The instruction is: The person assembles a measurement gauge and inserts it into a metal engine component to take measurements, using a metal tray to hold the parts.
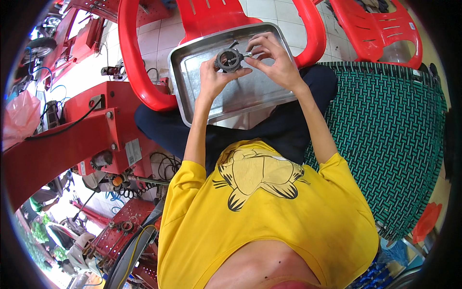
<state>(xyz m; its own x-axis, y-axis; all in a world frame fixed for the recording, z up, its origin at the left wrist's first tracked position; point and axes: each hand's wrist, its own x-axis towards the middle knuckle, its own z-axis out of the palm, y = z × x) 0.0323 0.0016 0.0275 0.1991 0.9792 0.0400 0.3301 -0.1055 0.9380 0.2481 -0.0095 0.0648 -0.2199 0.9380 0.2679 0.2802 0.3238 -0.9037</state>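
Gripping a dark metal ring (239, 63) in the left hand (211, 79), with the thumb along its near edge and the fingers at its left side. Held up over a shallow metal tray (262, 87), just to the left of the right hand (275, 60). Approached from the other side by the right hand, with fingers bent and slightly spread (thumb and forefinger nearest to a small silvery fitting (247, 54) on the ring's right side); impossible to tell from this view whether pinched on that fitting or only close beside it. Showing also a short dark rod (234, 44) at the ring's far edge, between the two hands.

Note, beyond both hands, a red plastic chair (211, 18), with an arm to either side of the tray. Note, nearer to the body than the hands, dark trousers (163, 132) and a yellow shirt (288, 216). Compare, well to the right of the right hand, a second red chair (392, 31) and a green-and-black woven panel (385, 139). Observe, well to the left of the left hand, a red machine frame (96, 127) (with cables nearby).
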